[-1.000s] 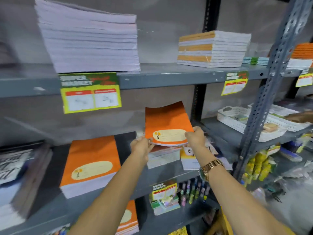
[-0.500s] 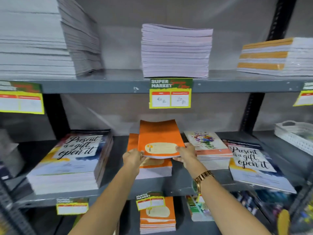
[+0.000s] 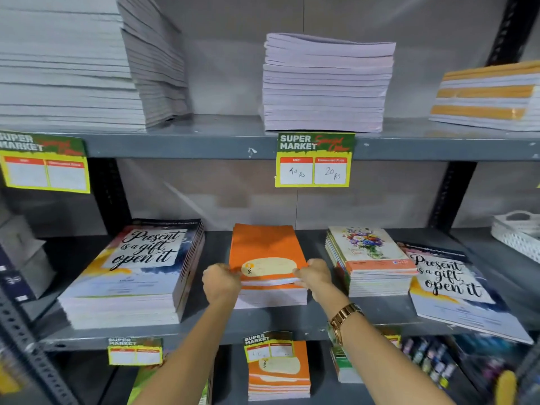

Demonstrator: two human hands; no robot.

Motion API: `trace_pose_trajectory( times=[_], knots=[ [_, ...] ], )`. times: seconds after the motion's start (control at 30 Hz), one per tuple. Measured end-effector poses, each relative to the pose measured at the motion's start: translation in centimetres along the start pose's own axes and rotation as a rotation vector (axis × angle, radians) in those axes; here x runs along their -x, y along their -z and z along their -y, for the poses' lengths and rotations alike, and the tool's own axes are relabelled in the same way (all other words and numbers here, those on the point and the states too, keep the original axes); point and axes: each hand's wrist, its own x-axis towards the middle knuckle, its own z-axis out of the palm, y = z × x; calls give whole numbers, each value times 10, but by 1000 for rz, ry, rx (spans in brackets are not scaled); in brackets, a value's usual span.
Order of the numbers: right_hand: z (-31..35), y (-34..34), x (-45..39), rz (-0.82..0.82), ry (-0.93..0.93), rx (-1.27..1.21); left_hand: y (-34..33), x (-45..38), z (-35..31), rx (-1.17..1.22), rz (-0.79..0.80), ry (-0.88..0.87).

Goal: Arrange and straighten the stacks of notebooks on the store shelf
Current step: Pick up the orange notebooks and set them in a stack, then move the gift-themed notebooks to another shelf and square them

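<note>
Since half a second ago, the orange notebook (image 3: pixel 264 252) we held tilted above the shelf has come down and now lies flat on top of the orange stack (image 3: pixel 270 293), at the middle of the grey metal shelf (image 3: pixel 292 320). Our left hand (image 3: pixel 222 280) is curled against the notebook's near left corner, and our right hand (image 3: pixel 314 273) grips its near right corner, fingers wrapped under the cover. A gold-coloured watch (image 3: pixel 344 317) sits on the right wrist.

Three other stacks share this shelf. To the left, well apart, stands a thick stack (image 3: pixel 131 279) with glossy covers reading "Present is a gift, open it". Just beside on the right is a floral-covered stack (image 3: pixel 371 264), and beyond it a thin pile (image 3: pixel 455 290) with the same script, skewed and overhanging the shelf edge. A white perforated basket (image 3: pixel 517 232) sits at far right.

On the shelf above we see three tall stacks of pale, slightly wavy paper edges and one with orange bands (image 3: pixel 491 97). A yellow and green price tag (image 3: pixel 314 160) hangs from that shelf's front lip, above the orange stack.
</note>
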Motion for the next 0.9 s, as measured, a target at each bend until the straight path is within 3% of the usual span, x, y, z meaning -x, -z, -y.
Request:
trace_pose_trajectory(
  times=[0.1, 0.3, 0.53, 0.7, 0.9],
  knots=[
    [5, 16, 7, -200, 149, 244, -7, 11, -7, -117, -49, -99],
    [5, 71, 13, -475, 387, 260, -48, 40, -36, -20, 16, -326],
    [-23, 166, 8, -602, 377, 472, -123, 88, -71, 86, 264, -448],
    [-58, 236, 5, -693, 323, 693, -180, 128, -88, 117, 435, -447],
    [-100, 295, -5, -641, 164, 944, -247, 168, -102, 193, 595, -205]
  ],
)
